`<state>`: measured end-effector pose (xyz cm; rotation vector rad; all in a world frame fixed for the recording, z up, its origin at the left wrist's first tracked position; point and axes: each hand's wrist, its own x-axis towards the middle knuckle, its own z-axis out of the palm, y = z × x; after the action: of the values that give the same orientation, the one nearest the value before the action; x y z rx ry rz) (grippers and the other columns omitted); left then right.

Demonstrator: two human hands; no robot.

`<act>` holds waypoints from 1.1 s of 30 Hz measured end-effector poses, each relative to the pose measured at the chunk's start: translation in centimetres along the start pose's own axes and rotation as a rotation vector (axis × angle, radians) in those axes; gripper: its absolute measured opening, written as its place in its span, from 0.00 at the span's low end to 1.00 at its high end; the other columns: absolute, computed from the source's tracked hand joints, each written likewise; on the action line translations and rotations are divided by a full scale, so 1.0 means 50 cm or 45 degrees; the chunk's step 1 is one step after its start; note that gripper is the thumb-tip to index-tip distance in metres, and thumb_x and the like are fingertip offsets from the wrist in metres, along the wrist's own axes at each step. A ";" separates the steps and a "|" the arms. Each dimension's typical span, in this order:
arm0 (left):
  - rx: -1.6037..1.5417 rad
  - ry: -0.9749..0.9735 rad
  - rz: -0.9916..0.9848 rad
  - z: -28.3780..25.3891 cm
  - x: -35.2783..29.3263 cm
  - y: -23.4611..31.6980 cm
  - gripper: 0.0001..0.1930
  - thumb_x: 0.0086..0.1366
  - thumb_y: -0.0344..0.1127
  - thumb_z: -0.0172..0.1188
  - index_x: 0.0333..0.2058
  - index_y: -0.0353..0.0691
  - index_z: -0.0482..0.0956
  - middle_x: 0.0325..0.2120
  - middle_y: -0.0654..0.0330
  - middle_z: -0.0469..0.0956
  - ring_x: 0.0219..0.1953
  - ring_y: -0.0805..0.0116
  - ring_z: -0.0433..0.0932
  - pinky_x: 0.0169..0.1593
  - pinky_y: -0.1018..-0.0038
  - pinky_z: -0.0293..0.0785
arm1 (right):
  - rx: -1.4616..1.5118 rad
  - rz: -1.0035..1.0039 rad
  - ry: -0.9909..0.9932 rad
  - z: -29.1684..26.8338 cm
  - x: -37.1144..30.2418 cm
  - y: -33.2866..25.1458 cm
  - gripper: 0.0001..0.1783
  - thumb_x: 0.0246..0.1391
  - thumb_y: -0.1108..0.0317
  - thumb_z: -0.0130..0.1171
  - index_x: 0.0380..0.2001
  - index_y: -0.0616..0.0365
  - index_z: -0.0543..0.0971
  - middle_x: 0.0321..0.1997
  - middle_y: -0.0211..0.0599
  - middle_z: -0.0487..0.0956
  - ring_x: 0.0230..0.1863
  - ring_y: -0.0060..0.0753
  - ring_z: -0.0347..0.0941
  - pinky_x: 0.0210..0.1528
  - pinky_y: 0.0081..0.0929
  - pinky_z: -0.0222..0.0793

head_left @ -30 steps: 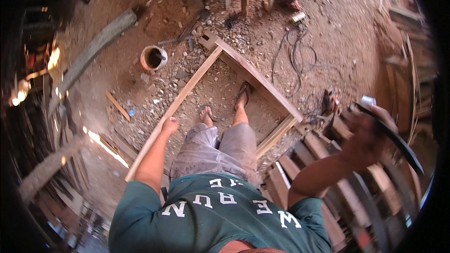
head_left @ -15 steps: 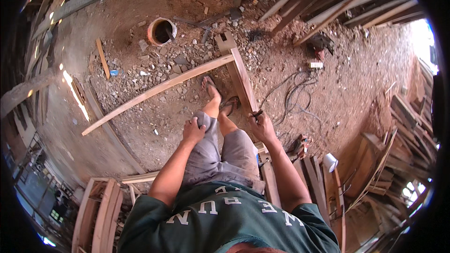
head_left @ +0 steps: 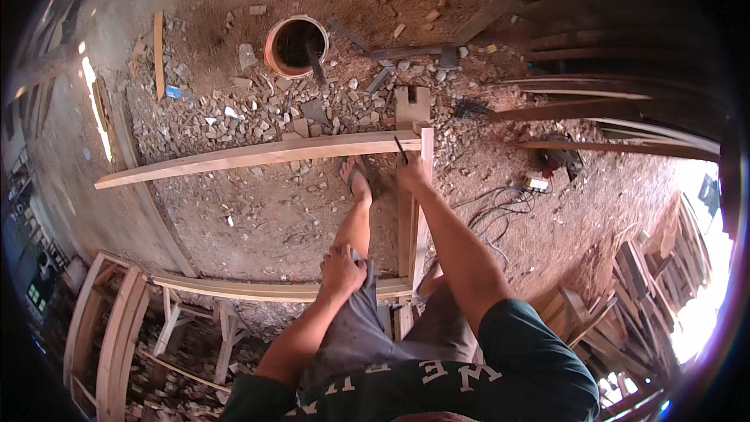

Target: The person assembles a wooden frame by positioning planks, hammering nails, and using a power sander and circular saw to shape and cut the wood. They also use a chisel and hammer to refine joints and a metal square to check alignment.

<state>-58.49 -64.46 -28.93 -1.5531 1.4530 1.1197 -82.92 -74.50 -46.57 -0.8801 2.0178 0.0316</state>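
Note:
Long pale wooden rail [head_left: 258,155] runs across the floor and meets an upright-lying board [head_left: 424,211] at its right end. At that joint my right hand [head_left: 411,173] is closed round a slim dark pencil-like stick [head_left: 401,150], which points up over the rail. My left hand [head_left: 342,271] is closed on the leg of my grey shorts [head_left: 355,309] near the knee. A second rail [head_left: 242,289] lies nearer me, partly hidden behind my left arm and leg. Beyond the joint a wooden block [head_left: 412,107] with a square hole shows.
Past the rail stands a bucket [head_left: 297,45] with dark contents. Rubble [head_left: 316,113] covers the ground around it. Loose cable [head_left: 504,215] lies right of the frame. Stacked planks [head_left: 617,101] stand far right, scrap wood [head_left: 633,289] near right, and timber pieces [head_left: 117,336] near left.
My right hand has moved away from me, from the board's near end to its joint with the rail. My body leans forward. The left hand's fingers now close on the shorts at the knee.

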 end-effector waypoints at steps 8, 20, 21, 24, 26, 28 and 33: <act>-0.435 0.166 -0.130 0.009 -0.006 0.010 0.29 0.58 0.43 0.69 0.57 0.39 0.74 0.53 0.40 0.73 0.53 0.39 0.76 0.56 0.49 0.74 | -0.230 0.205 0.109 0.177 0.551 -0.048 0.45 0.51 0.33 0.63 0.59 0.60 0.79 0.58 0.54 0.81 0.58 0.50 0.80 0.61 0.47 0.74; -0.497 0.308 -0.291 0.133 -0.063 0.100 0.29 0.56 0.45 0.68 0.55 0.38 0.75 0.51 0.43 0.74 0.54 0.42 0.75 0.57 0.50 0.71 | -0.224 0.276 -0.083 0.257 0.624 -0.103 0.47 0.42 0.32 0.72 0.48 0.69 0.83 0.53 0.53 0.84 0.53 0.46 0.83 0.52 0.43 0.80; -0.471 0.305 -0.278 0.131 -0.061 0.101 0.29 0.56 0.45 0.68 0.55 0.38 0.76 0.51 0.42 0.74 0.53 0.42 0.75 0.57 0.50 0.71 | -0.261 0.262 -0.005 0.250 0.612 -0.110 0.46 0.44 0.32 0.70 0.48 0.69 0.83 0.53 0.53 0.84 0.53 0.47 0.83 0.53 0.44 0.80; -0.480 0.295 -0.284 0.113 -0.057 0.100 0.29 0.57 0.44 0.68 0.55 0.38 0.75 0.52 0.40 0.74 0.54 0.41 0.75 0.58 0.49 0.72 | -0.361 0.143 0.103 0.242 0.642 -0.076 0.44 0.49 0.34 0.66 0.51 0.69 0.81 0.54 0.53 0.84 0.53 0.50 0.83 0.54 0.45 0.80; -0.492 0.268 -0.259 0.117 -0.049 0.099 0.29 0.59 0.43 0.69 0.56 0.38 0.74 0.54 0.40 0.73 0.56 0.40 0.75 0.59 0.49 0.72 | -0.239 0.091 0.234 0.246 0.720 -0.001 0.45 0.51 0.37 0.65 0.56 0.69 0.77 0.54 0.54 0.83 0.54 0.52 0.82 0.56 0.47 0.78; -0.452 0.297 -0.263 0.134 -0.041 0.101 0.29 0.59 0.43 0.68 0.56 0.38 0.74 0.54 0.41 0.73 0.56 0.40 0.75 0.59 0.49 0.71 | -0.252 0.063 0.234 0.264 0.697 0.001 0.44 0.51 0.41 0.65 0.59 0.70 0.73 0.55 0.55 0.83 0.56 0.54 0.81 0.58 0.47 0.77; -0.447 0.310 -0.370 0.134 -0.068 0.123 0.28 0.58 0.44 0.68 0.56 0.39 0.75 0.55 0.43 0.73 0.57 0.42 0.74 0.60 0.49 0.70 | -0.294 0.005 0.107 0.209 0.539 -0.142 0.42 0.51 0.49 0.64 0.60 0.69 0.68 0.57 0.58 0.81 0.59 0.63 0.78 0.63 0.49 0.72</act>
<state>-65.31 -57.66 -27.82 -2.1322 1.1683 1.0776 -80.12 -91.60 -70.78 -1.0370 2.1228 0.2378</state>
